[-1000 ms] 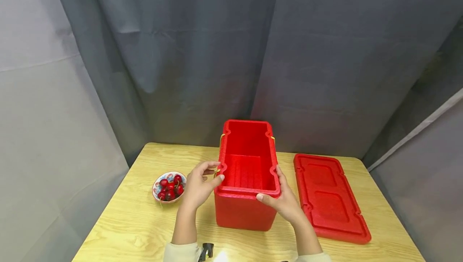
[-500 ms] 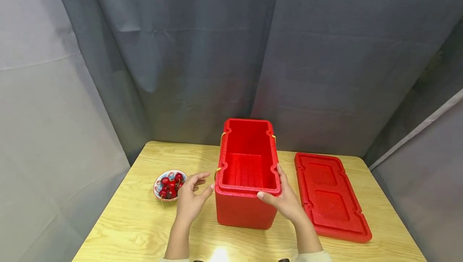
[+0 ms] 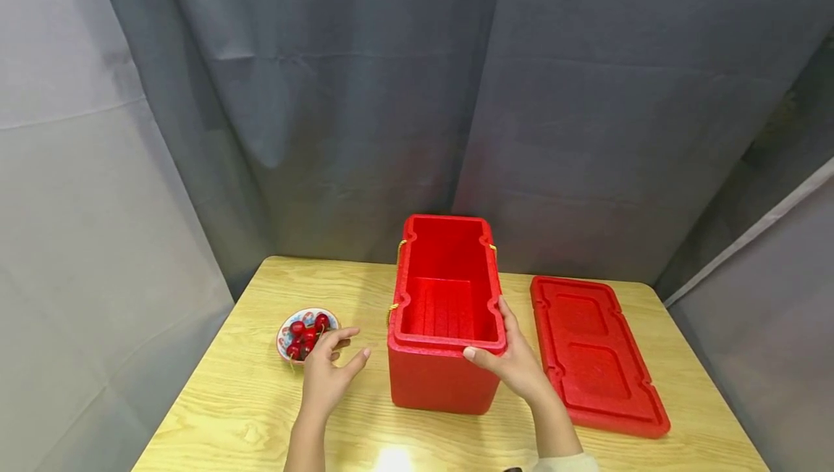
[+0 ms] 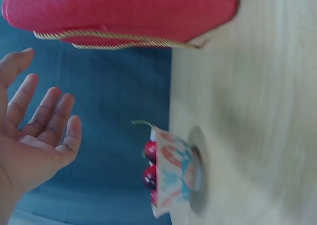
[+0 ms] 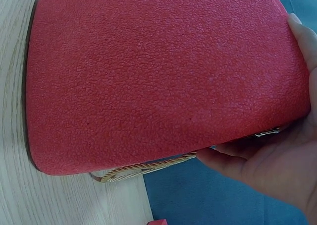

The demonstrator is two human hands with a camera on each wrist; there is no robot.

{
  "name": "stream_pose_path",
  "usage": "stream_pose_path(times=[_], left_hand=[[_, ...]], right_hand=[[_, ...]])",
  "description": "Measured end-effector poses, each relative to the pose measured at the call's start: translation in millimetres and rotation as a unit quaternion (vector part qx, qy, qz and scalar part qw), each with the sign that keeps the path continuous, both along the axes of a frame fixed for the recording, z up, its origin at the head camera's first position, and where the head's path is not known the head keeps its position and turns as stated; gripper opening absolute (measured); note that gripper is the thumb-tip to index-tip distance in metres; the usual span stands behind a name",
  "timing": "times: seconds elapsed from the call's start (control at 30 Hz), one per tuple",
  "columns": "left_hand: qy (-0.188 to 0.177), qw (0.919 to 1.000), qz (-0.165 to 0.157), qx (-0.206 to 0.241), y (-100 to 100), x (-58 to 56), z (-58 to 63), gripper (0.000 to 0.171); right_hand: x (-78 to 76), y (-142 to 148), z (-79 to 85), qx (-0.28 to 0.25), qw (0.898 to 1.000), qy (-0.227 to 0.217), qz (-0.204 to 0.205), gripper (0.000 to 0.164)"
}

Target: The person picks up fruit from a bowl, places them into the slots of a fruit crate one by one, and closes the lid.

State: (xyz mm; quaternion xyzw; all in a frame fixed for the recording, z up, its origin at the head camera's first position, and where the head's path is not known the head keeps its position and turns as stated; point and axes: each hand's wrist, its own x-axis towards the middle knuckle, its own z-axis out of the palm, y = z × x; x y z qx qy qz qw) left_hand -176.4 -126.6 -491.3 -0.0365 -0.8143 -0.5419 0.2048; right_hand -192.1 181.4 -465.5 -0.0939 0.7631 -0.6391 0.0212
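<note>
A red foam box [image 3: 443,378] with no lid on it stands on the wooden table, its inside bare. Gold cord handles [image 4: 119,36] hang along its two long sides. My right hand [image 3: 517,367] grips the box's near right corner, thumb on the front rim and fingers along the right side. Off the box, my left hand [image 3: 326,378] hovers in the air with spread fingers and holds nothing. Just beyond it sits a small patterned bowl [image 4: 173,173] of red cherries [image 3: 309,334], partly hidden by the left fingers in the head view.
The red lid [image 3: 596,356] lies flat on the table to the right of the box. Grey curtains [image 3: 365,95] hang behind the wooden table [image 3: 215,399] and at both sides. Bare wood lies between the bowl and the box.
My left hand has let go of the box's left rim by the cord and moved left and down toward the bowl. The right hand has stayed on the box corner.
</note>
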Motion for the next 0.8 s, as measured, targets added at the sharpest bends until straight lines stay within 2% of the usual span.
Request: stream_pose_path(times=[0.1,0.33,0.5,0.8], left_hand=[[-0.007,1.0000,0.003,-0.001,-9.4,1.0,-6.4,0.037],[-0.058,0.9981,0.018,-0.010,-35.2,4.3,-20.9,0.045],[-0.061,0.9973,0.031,-0.026,-50.0,3.9,-26.8,0.044],[-0.068,0.9931,0.073,-0.061,-70.9,-4.6,-40.7,0.047]], right_hand=[[-0.3,-0.3,-0.8,0.001,1.000,0.001,-0.002,0.105],[-0.2,-0.1,-0.9,0.003,1.000,0.004,-0.002,0.106],[0.4,0.8,0.3,0.009,1.000,0.004,-0.007,0.106],[-0.3,0.4,0.0,-0.001,1.000,0.009,0.001,0.104]])
